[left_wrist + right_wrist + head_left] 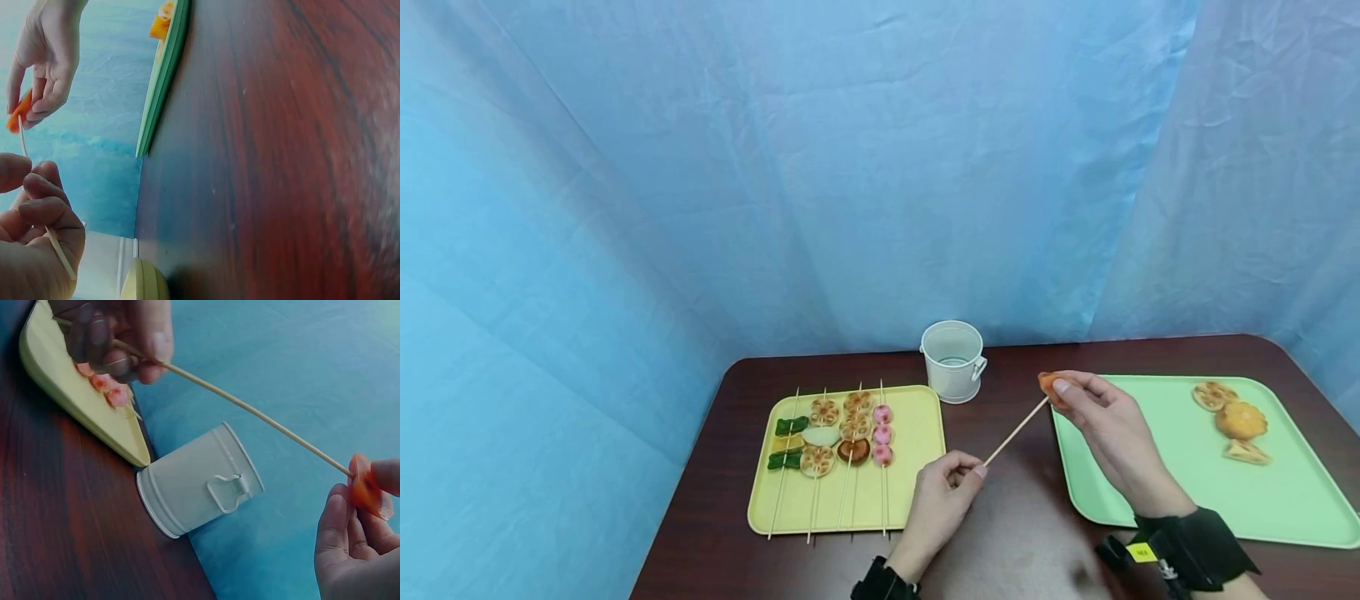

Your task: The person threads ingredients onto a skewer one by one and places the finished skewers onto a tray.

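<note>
My left hand grips a thin wooden skewer between curled fingers and thumb, with the stick slanting up to the right. At its far tip, my right hand pinches a small orange food piece. In the right wrist view the skewer's tip meets this piece, between thumb and fingers. The left wrist view shows the skewer's lower end crossing the left palm. Both hands are above the table, between a yellow tray and a green tray.
Several loaded skewers lie on the yellow tray, including one with pink pieces. A white bucket stands behind, between the trays. On the green tray lie a lotus root slice, a rounded yellow piece and a wedge-shaped piece.
</note>
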`<state>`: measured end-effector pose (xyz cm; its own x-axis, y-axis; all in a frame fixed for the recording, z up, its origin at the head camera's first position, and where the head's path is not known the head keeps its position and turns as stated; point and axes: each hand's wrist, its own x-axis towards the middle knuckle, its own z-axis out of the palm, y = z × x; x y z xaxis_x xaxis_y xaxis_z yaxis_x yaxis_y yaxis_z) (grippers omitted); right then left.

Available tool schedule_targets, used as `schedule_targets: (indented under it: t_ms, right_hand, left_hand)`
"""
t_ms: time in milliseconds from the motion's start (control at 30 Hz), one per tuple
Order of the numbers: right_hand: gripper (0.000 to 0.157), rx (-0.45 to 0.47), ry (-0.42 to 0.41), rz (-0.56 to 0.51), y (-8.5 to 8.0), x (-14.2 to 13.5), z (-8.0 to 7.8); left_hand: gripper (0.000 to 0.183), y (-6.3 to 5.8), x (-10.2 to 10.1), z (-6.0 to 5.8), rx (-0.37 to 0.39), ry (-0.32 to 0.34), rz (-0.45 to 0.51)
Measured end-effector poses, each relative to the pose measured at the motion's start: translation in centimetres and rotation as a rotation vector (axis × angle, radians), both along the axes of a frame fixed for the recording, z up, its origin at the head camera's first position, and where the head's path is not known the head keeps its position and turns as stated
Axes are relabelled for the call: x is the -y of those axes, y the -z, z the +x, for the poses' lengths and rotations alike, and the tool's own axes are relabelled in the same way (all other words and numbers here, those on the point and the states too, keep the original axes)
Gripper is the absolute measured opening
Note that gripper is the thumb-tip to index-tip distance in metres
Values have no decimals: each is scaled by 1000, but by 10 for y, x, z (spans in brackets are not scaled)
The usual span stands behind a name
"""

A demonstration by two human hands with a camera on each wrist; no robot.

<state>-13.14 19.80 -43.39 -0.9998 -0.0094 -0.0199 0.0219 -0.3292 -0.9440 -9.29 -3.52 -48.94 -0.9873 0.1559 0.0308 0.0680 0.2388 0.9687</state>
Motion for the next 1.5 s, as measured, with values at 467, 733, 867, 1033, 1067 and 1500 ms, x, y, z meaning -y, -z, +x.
schedule_targets:
  t_ms: [467, 733, 867, 1033, 1067, 1500]
  right_hand:
    - [40, 24, 15, 296, 21, 23, 4]
    - [54, 85, 29, 433, 34, 36, 9]
    - [54, 96, 29, 470, 37, 41, 10]
    - [52, 92, 25, 502, 41, 46, 11]
    - [51, 91, 21, 503, 41, 47, 12]
    - [42, 72, -20, 507, 46, 63, 18]
  left_hand:
    - [15, -3, -14, -1, 44, -54, 136]
    - [13, -1, -18, -1, 102, -70, 191]
    - [11, -1, -19, -2, 132, -83, 202]
    - [11, -2, -21, -3, 163, -98, 222]
    - [11, -3, -21, -3, 170, -101, 223]
    - [19, -2, -22, -5, 157, -119, 260]
